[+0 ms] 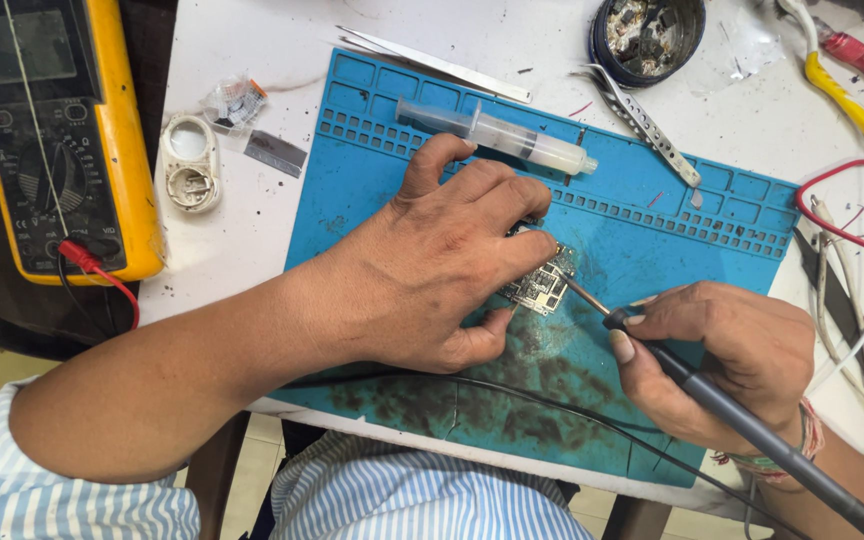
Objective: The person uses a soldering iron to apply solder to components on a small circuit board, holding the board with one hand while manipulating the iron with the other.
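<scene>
White bench under a blue work mat (652, 235), scorched dark along its near edge. Nearest me, right hand (727, 360) is closed pen-style round a black soldering iron (712, 400), tip touching the small circuit board (542, 285) mid-mat. Left hand (442, 265) pins that board flat, fingertips on top, thumb at its near edge. Beyond: syringe (502, 135) on the mat, tweezers (642, 120) beside it, round parts tin (647, 35) at back. Yellow multimeter (62, 135) far left.
</scene>
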